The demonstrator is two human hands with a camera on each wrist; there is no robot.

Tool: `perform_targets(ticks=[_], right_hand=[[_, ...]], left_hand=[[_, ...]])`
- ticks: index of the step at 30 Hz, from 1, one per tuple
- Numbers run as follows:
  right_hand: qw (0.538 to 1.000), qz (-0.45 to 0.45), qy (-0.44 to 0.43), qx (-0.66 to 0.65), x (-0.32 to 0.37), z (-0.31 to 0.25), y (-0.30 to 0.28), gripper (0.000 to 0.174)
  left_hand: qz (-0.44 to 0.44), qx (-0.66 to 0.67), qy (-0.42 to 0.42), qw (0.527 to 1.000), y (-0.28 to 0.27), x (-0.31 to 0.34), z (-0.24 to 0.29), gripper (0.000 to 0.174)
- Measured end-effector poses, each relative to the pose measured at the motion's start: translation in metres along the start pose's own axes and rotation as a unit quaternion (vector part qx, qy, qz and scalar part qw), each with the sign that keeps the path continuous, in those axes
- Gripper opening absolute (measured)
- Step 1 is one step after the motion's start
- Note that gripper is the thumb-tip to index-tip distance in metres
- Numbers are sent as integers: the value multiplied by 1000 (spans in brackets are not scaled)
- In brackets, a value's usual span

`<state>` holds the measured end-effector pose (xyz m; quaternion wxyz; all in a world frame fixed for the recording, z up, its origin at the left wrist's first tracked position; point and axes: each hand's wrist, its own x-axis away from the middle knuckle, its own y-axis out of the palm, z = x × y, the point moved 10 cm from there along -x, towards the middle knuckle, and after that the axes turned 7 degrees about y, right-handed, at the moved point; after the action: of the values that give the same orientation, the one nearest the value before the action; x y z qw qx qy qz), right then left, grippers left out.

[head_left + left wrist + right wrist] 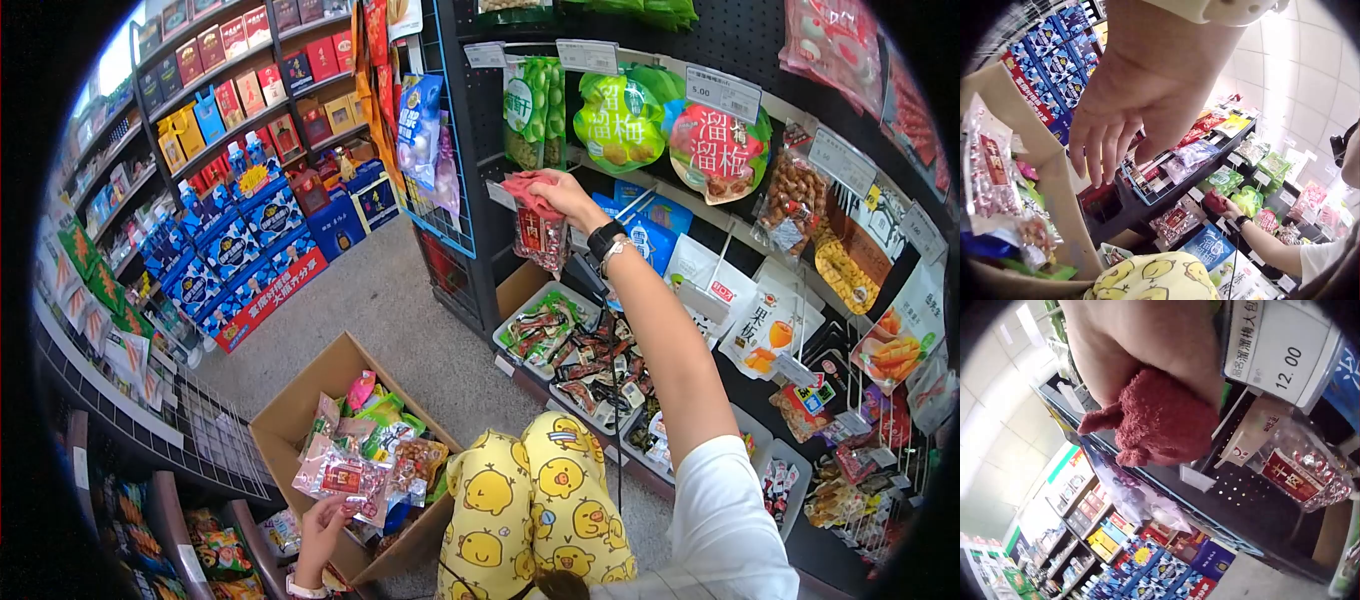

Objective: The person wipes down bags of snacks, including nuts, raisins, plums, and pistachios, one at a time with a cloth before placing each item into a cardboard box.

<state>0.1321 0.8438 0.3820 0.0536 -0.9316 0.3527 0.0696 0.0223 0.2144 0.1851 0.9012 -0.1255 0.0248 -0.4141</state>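
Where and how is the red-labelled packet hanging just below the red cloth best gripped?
Probably by the pale top strip of the packet, from the front: it hangs top-up before the black display board, and its filled body looks lumpy below the flatter strip.

White short sleeve [725,500] and loose yellow trousers [487,495] printed with cartoon chicks. The right wrist wears a black watch [606,238] — a pale band [614,257] beside it — and the left a white band [1210,10] with round dimples.
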Motion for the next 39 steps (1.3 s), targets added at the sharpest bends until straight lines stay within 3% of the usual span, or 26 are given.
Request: perform_targets(ticks=[8, 10, 12, 15, 17, 19, 21, 23, 25, 26, 30, 31, 33, 35, 37, 39], right_hand=[[994, -64, 6, -84, 43, -40, 25, 22], [991, -71, 18, -115, 58, -55, 36, 23], [988, -82, 29, -125, 63, -59, 42, 23], [985, -85, 32, -145, 74, -66, 48, 24], [981, -94, 41, -162, 80, -70, 49, 25], [975, -101, 47, -191, 86, -78, 56, 25], [972, -100, 51, -206, 93, -86, 65, 25], [969, -94, 56, -220, 98, -91, 67, 25], [970, -114, 44, -208, 100, -94, 68, 26], [969, -126, 39, -207, 103, -94, 71, 26], [969, -119, 26, -214, 135, -85, 87, 29], [968, -125, 25, -214, 152, -79, 98, 33], [962, -134, 38, -235, 195, -71, 122, 37], [958, -156, 81, -225, 240, -47, 136, 45], [945, -209, 89, -234, 288, -28, 148, 54], [936, -225, 173, -207, 342, -2, 154, 62]], left_hand=[[-68, 31, 51, 996, 49, -29, 20, 25], [-127, -31, 87, 988, 88, -52, 73, 28], [-192, 67, 111, 973, 127, -94, 96, 35], [-231, 369, 61, 898, 188, -170, 159, 56], [-323, 554, 20, 767, 236, -229, 196, 76], [-355, 640, -31, 681, 279, -282, 236, 81], [-326, 704, 44, 629, 299, -342, 282, 88], [-251, 712, 185, 629, 301, -379, 315, 69], [-191, 723, 173, 641, 302, -378, 326, 52], [-207, 706, 192, 649, 299, -372, 333, 46], [-245, 655, 162, 697, 269, -342, 317, 44], [-209, 662, 157, 703, 256, -330, 307, 45], [-215, 606, 229, 731, 231, -310, 281, 47], [-140, 553, 219, 792, 197, -246, 254, 47], [-179, 566, 138, 793, 181, -197, 207, 49], [-218, 571, 44, 790, 172, -148, 151, 52]])
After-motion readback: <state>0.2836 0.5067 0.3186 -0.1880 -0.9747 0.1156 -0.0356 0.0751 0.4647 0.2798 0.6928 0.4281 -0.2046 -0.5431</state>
